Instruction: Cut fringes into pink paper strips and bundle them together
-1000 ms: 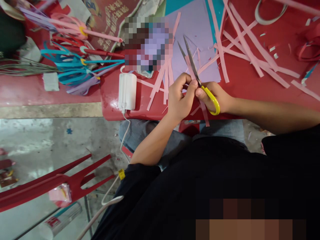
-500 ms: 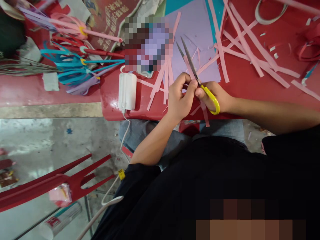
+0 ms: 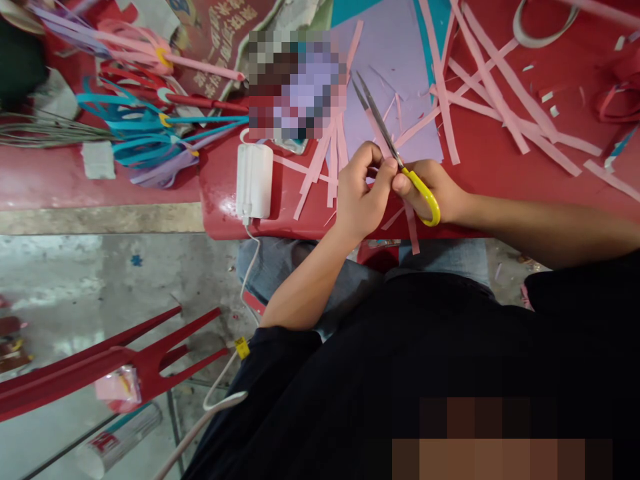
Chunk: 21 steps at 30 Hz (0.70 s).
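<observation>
My right hand [image 3: 434, 190] grips a pair of scissors [image 3: 421, 195] by its yellow handles, with the blades pointing up and away. Those blades are nearly together, closer than a moment before. A pink paper strip [image 3: 413, 230] runs along the blades and hangs below my hands. My left hand [image 3: 363, 193] pinches this strip between thumb and fingers, right beside the scissors' pivot. Behind my hands lie purple paper sheets [image 3: 385, 47] with several loose pink strips [image 3: 327, 150] on and around them.
On the red table [image 3: 217, 193] a white power bank [image 3: 255, 181] with a cable stands left of my hands. Twisted loops of blue paper strips [image 3: 135, 147] lie farther left. More pink strips [image 3: 493, 87] cross on the right, near a roll of tape [image 3: 543, 40]. A red stool [image 3: 145, 363] is on the floor.
The scissor blades have closed from slightly apart to almost together along the pink strip. Both hands stay in nearly the same place.
</observation>
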{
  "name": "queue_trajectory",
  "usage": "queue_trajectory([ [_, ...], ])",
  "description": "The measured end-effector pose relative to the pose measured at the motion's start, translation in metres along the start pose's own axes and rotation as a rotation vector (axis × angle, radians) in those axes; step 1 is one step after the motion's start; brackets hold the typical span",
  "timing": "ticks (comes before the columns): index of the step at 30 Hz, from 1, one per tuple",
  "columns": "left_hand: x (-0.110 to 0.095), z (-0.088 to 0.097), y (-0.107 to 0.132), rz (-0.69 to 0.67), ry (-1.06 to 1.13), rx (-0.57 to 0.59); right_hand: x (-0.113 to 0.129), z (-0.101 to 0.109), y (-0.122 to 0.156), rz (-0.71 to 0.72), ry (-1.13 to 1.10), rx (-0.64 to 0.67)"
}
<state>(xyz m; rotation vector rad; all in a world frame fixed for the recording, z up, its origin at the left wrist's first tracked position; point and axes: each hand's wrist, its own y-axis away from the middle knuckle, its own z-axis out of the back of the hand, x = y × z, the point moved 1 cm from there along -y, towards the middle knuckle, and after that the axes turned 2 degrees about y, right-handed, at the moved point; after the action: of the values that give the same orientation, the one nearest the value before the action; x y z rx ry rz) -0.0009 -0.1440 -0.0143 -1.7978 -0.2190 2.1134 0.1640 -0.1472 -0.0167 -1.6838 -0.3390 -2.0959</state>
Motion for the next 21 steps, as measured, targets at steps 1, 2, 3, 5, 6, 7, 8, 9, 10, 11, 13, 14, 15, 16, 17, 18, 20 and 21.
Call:
queue_trajectory([
  [1, 0.0002, -0.0001, -0.0002, 0.000, 0.004, -0.003, 0.0002, 0.0000, -0.0003, 0.005, 0.000, -0.004],
  [2, 0.0005, 0.0000, -0.0005, 0.003, 0.009, -0.010, 0.0001, 0.0000, -0.0004, 0.011, 0.000, -0.007],
  [3, 0.0008, 0.0000, -0.0009, 0.003, 0.013, -0.015, -0.0001, -0.0001, -0.0005, 0.017, 0.001, -0.007],
  [5, 0.0014, 0.0003, -0.0018, -0.020, 0.020, -0.023, -0.0007, -0.0002, -0.0003, 0.024, 0.002, -0.007],
  [6, 0.0016, 0.0004, -0.0022, -0.031, 0.020, -0.022, -0.0010, -0.0003, -0.0001, 0.021, 0.003, -0.007],
  [7, 0.0017, 0.0006, -0.0026, -0.036, 0.017, -0.018, -0.0012, -0.0003, 0.0001, 0.016, 0.003, -0.007],
  [8, 0.0018, 0.0008, -0.0028, -0.037, 0.014, -0.014, -0.0013, -0.0002, 0.0003, 0.010, 0.002, -0.008],
  [9, 0.0019, 0.0010, -0.0029, -0.029, 0.008, -0.007, -0.0014, -0.0002, 0.0005, 0.003, 0.002, -0.008],
  [10, 0.0021, 0.0011, -0.0029, -0.018, 0.001, -0.001, -0.0014, -0.0001, 0.0007, -0.004, 0.003, -0.010],
  [11, 0.0024, 0.0013, -0.0027, -0.008, -0.005, 0.004, -0.0013, -0.0001, 0.0007, -0.009, 0.003, -0.010],
  [13, 0.0034, 0.0014, -0.0021, -0.006, -0.012, 0.014, -0.0012, -0.0002, 0.0005, -0.006, 0.005, -0.016],
  [14, 0.0041, 0.0014, -0.0018, -0.007, -0.015, 0.021, -0.0011, -0.0003, 0.0003, 0.000, 0.005, -0.020],
  [15, 0.0048, 0.0013, -0.0015, -0.013, -0.016, 0.023, -0.0011, -0.0004, 0.0002, 0.006, 0.005, -0.024],
  [16, 0.0054, 0.0012, -0.0013, -0.019, -0.015, 0.024, -0.0011, -0.0005, 0.0001, 0.011, 0.003, -0.027],
  [17, 0.0058, 0.0012, -0.0012, -0.021, -0.014, 0.023, -0.0011, -0.0006, 0.0000, 0.015, 0.000, -0.031],
  [18, 0.0061, 0.0011, -0.0012, -0.018, -0.012, 0.021, -0.0011, -0.0006, 0.0000, 0.016, -0.001, -0.034],
  [20, 0.0060, 0.0011, -0.0013, -0.013, -0.008, 0.017, -0.0013, -0.0006, 0.0001, 0.010, 0.000, -0.034],
  [21, 0.0057, 0.0011, -0.0015, -0.009, -0.008, 0.017, -0.0015, -0.0005, 0.0002, 0.004, 0.003, -0.032],
])
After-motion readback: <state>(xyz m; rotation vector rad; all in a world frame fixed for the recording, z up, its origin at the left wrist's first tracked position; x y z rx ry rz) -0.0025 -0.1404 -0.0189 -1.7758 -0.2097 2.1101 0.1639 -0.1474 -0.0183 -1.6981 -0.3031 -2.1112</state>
